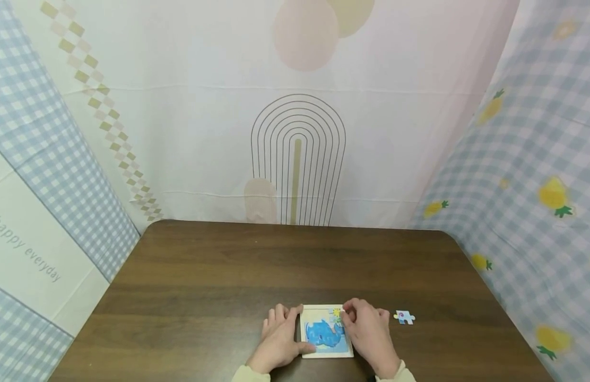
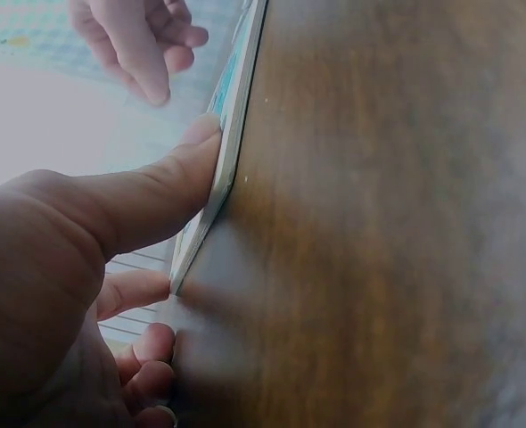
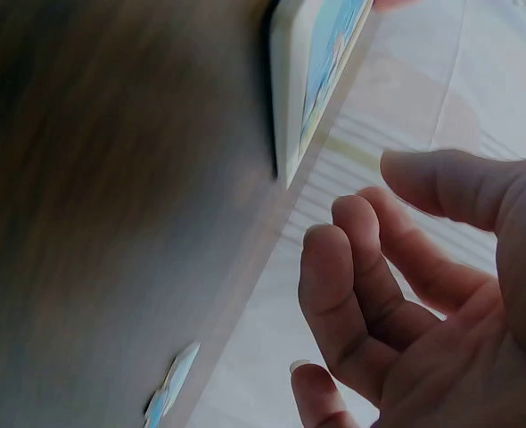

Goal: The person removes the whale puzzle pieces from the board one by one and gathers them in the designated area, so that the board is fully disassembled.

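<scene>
A small jigsaw puzzle in a pale tray [image 1: 326, 355] lies near the front of the table, showing a blue whale [image 1: 322, 335] and a yellow sun piece [image 1: 337, 312]. My left hand [image 1: 280, 337] holds the tray's left side, thumb over the near edge and index finger at the far left corner. At the tray's upper right is my right hand [image 1: 370, 330], its fingers loosely bent. Between thumb and fingers a gap shows in the right wrist view, with nothing seen in it. A loose puzzle piece [image 1: 404, 317], light blue with a pink swirl, lies to the right.
The brown wooden table [image 1: 204, 281] reaches back to a white curtain [image 1: 194, 138] with printed arches. Checked cloths hang at both sides, the right one [image 1: 519, 191] printed with pineapples.
</scene>
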Demonstrator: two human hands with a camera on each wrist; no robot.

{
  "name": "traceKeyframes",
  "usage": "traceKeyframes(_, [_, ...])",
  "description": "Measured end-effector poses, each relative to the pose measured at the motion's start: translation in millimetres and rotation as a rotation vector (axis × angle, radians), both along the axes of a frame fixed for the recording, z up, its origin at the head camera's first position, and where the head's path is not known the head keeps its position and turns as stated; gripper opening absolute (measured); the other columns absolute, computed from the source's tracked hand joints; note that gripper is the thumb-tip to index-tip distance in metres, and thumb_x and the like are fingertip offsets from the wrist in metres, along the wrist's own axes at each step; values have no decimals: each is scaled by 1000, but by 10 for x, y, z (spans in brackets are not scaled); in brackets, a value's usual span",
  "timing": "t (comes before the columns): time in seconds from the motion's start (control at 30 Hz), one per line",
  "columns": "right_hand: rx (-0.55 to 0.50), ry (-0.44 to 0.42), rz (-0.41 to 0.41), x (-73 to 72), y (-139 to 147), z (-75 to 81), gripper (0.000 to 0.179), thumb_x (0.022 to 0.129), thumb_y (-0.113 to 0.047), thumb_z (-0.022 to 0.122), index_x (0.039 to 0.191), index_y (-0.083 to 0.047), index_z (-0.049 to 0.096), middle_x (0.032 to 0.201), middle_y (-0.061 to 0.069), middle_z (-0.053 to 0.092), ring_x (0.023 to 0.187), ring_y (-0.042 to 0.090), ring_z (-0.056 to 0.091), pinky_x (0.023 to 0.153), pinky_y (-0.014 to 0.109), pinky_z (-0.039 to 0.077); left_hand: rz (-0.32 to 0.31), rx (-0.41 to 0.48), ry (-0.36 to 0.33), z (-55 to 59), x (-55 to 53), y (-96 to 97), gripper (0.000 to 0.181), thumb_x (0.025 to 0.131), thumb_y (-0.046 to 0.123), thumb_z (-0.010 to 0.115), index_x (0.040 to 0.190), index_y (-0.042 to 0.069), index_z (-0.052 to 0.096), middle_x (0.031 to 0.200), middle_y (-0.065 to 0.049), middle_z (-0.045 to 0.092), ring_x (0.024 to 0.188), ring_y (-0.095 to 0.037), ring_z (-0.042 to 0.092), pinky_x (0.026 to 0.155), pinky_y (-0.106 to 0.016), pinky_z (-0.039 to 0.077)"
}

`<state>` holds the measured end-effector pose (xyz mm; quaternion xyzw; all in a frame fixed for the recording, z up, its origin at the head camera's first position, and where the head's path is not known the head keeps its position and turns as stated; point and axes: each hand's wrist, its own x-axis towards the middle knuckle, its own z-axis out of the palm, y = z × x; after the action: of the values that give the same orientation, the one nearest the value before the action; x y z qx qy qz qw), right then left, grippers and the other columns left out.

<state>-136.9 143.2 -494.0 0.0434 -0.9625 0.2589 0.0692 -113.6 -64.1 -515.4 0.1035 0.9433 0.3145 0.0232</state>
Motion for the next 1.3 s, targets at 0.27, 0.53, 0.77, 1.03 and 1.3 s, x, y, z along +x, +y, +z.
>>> traceKeyframes(0.27, [59,33,81,34,-78,-42,18,80,-21,78,96,-14,72,70,-8,43,66,10,40,80,53,26,-9,-15,6,20,-10,-4,88,67,49,84,138,9,51,101,-1,42,91,-21,35,77,-35,30])
traceKeyframes(0.53, [98,47,110,73,-69,-36,19,77,-22,81,91,-16,72,73,-6,46,69,12,44,79,55,26,-4,-20,1,-4,-11,-2,88,67,50,84,138,10,51,102,-2,42,92,-21,35,77,-36,30])
traceKeyframes(0.77, [133,30,106,73,-65,-37,20,76,-26,82,91,-16,72,73,-7,46,71,14,45,81,56,26,0,-15,-16,-7,-12,3,88,68,49,83,139,9,50,103,-3,42,92,-22,34,76,-35,29])
traceKeyframes(1.03, [151,-18,102,66,-66,-32,29,78,-28,80,100,-12,73,78,-3,53,76,19,51,82,59,27,-5,-11,-33,18,-22,1,88,69,49,83,140,9,50,103,-4,43,90,-21,34,76,-36,29])
traceKeyframes(1.3, [144,-31,107,84,-60,-27,21,79,-27,79,96,-17,73,77,-4,51,77,19,49,84,60,26,-5,-8,-45,6,-16,-2,87,69,47,83,140,9,50,103,-3,43,90,-22,34,76,-36,29])
